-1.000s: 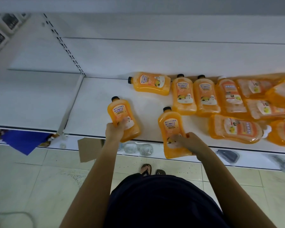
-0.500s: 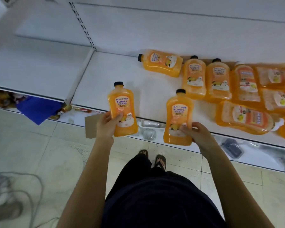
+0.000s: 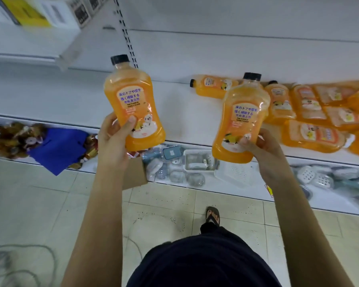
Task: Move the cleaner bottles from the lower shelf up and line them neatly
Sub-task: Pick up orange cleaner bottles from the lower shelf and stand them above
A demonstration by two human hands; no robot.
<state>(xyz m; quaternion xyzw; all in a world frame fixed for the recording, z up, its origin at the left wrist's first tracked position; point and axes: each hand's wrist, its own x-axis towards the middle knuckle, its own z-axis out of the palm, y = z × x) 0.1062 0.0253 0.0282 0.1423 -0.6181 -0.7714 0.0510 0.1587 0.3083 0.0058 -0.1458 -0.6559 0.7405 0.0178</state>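
Observation:
I hold two orange cleaner bottles with black caps up in front of the white shelf [image 3: 182,125]. My left hand [image 3: 114,139] grips the lower part of the left bottle [image 3: 133,100], thumb across its label. My right hand [image 3: 261,150] grips the base of the right bottle [image 3: 240,121]. Both bottles are upright, tilted slightly, clear of the shelf board. Several more orange bottles [image 3: 311,117] lie flat in a jumble at the shelf's right; one lying bottle [image 3: 214,87] points its cap left.
A higher shelf with white boxes [image 3: 35,15] shows at the top left. Under the shelf lie a blue sheet [image 3: 58,150], brown wrapped items [image 3: 10,139], clear containers and a white basket [image 3: 197,162]. A cable [image 3: 19,266] lies on the tiled floor.
Both hands have lifted their bottles off the shelf and raised them toward the camera. The view has tilted up, so the higher shelf at top left now shows.

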